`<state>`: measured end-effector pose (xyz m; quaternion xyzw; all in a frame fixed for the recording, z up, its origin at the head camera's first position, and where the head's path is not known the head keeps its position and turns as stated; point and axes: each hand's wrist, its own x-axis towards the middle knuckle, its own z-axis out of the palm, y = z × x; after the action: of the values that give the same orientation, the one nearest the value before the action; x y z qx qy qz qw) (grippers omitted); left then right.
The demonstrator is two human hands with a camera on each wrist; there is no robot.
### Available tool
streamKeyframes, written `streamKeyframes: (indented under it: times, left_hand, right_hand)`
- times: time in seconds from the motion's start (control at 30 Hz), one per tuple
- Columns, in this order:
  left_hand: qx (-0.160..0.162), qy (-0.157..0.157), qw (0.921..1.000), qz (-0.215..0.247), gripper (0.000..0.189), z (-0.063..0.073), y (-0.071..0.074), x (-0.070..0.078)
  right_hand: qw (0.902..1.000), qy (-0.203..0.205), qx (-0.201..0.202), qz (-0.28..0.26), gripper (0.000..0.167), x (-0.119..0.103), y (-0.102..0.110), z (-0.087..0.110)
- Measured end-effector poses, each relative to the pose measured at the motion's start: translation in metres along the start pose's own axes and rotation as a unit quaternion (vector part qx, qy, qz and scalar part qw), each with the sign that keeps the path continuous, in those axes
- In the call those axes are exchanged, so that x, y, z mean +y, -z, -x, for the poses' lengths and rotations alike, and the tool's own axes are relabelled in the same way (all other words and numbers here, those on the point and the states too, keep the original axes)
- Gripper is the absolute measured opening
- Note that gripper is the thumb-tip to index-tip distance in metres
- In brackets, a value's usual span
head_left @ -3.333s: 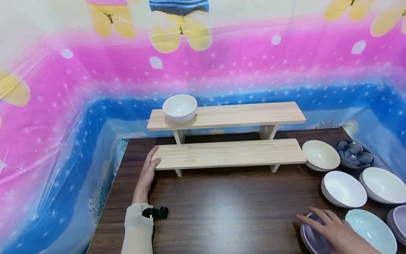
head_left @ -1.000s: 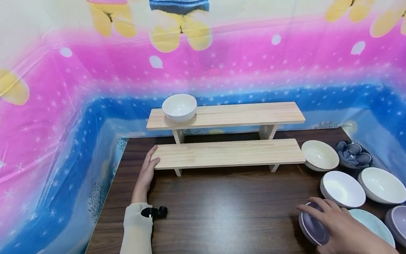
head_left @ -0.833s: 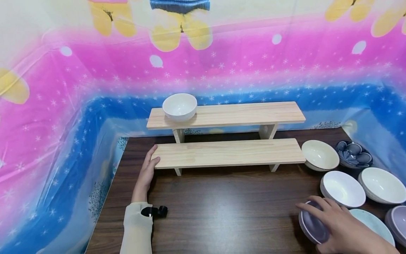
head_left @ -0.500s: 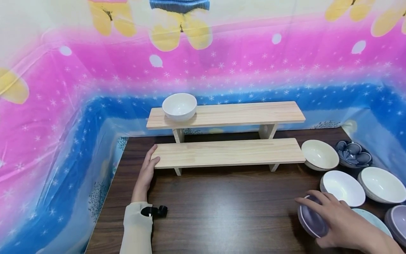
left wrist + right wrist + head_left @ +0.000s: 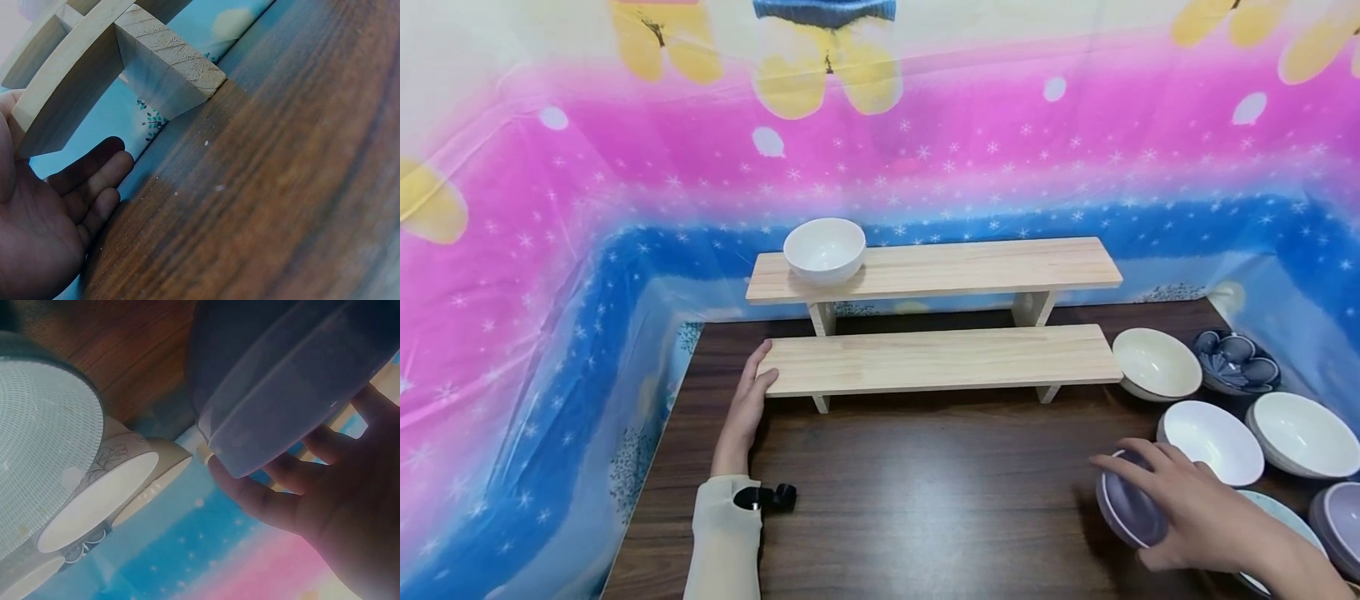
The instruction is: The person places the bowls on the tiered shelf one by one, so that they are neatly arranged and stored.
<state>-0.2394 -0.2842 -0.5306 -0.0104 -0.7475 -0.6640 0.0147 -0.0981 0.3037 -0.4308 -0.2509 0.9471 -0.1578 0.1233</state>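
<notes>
My right hand [image 5: 1198,508] grips a purple bowl [image 5: 1131,504], fingers over its far rim and thumb at the near side. The bowl is tilted, with a shadow on the table beside it; its outer wall fills the top of the right wrist view. At the left end of the lower wooden shelf [image 5: 940,360], my left hand [image 5: 747,415] holds the board, thumb on top and index finger at the back corner. In the left wrist view its other fingers [image 5: 103,181] extend loosely below the board. A white bowl [image 5: 825,252] sits at the left of the upper shelf [image 5: 985,265].
Right of the shelves stand a cream bowl [image 5: 1157,364], a dark patterned bowl [image 5: 1236,362], white bowls [image 5: 1212,442] [image 5: 1303,433], a pale blue bowl [image 5: 1285,517] and more purple bowls [image 5: 1341,521]. A patterned cloth [image 5: 925,167] hangs behind the dark wood table [image 5: 925,500].
My right hand has taken hold of the purple bowl and moved it slightly away from me and left, tilting it. The left hand and the shelves have stayed in place.
</notes>
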Motion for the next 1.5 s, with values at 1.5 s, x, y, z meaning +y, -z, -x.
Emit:
streamKeyframes:
  times: [1.5]
  left_hand:
    - [0.001,-0.005,1.0000,-0.002,0.060,0.001,0.001,0.000]
  right_hand:
    - [0.9991,0.029,0.012,0.029,0.100,-0.011,0.015,-0.031]
